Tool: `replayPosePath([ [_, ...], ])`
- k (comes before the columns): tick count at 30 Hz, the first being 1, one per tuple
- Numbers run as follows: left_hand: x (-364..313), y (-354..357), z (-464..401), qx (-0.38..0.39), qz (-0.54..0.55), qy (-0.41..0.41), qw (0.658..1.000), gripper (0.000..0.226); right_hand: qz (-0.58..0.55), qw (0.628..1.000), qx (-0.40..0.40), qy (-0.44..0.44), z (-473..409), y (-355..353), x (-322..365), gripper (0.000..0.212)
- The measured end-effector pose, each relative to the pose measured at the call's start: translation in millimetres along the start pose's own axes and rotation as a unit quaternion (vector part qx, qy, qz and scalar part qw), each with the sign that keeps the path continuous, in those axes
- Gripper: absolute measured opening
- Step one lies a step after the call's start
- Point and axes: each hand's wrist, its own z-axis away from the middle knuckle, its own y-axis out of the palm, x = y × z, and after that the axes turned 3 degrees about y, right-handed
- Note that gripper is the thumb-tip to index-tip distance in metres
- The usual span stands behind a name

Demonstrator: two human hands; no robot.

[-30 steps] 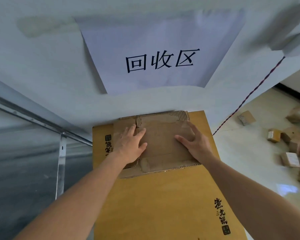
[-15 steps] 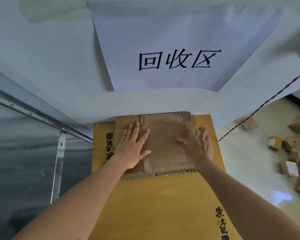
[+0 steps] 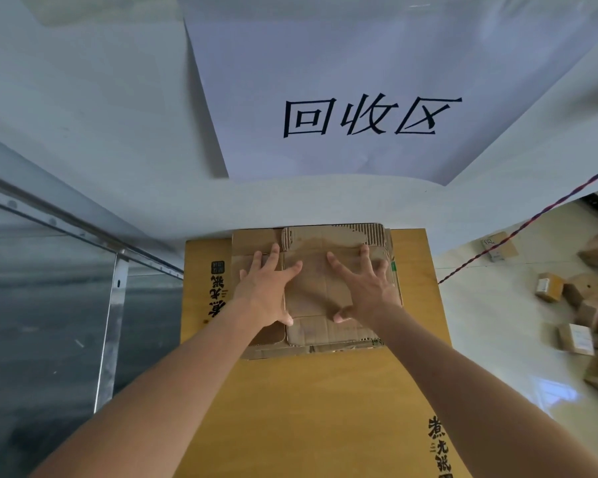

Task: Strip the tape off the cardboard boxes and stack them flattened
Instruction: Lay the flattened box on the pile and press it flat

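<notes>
Nearest me, two bare forearms reached forward over a big yellow carton printed with black characters, which served as the base under the work. Past the wrists, the left hand and the right hand both lay palm-down with fingers spread wide and straight, gripping nothing, pressing on the top sheet of flattened cardboard. That sheet sat on a stack of flattened boxes whose ragged edges showed beneath it at the near side and at the left.

The relation that seemed to matter was simple: the cardboard lay directly under both palms, its longer run going from the person toward the wall, its far edge up against the white wall. The hands were side by side, thumbs pointing inward and nearly level, neither clearly closer to the sheet's middle. I judged the sheet to be already stripped and laid, and the pressing to be the last of that step; whether any tape remained on it, I could not tell.

Above the stack, a white paper sign with three black characters was fixed to the wall. Off to the right, well apart from the hands, small unflattened boxes lay scattered on the pale floor, likely the next ones to fetch, on the right hand's side.
</notes>
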Motion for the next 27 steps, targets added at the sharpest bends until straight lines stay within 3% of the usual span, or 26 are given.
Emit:
replayPosePath([
  [6, 8.1, 0.9, 2.7, -0.005, -0.067, -0.011, 0.998, 0.125, -0.006, 1.000, 0.020, -0.008, -4.5, 0.0, -1.9, 0.129],
  [11, 3.5, 12.4, 0.0, -0.036, -0.065, -0.021, 0.997, 0.127, -0.018, 1.000, 0.008, -0.007, -6.6, 1.7, -0.3, 0.100],
  [27, -0.8, 18.8, 1.9, -0.065, -0.031, -0.028, 0.997, 0.126, -0.022, 0.999, -0.017, 0.027, -3.1, 11.4, 7.2, 0.103],
])
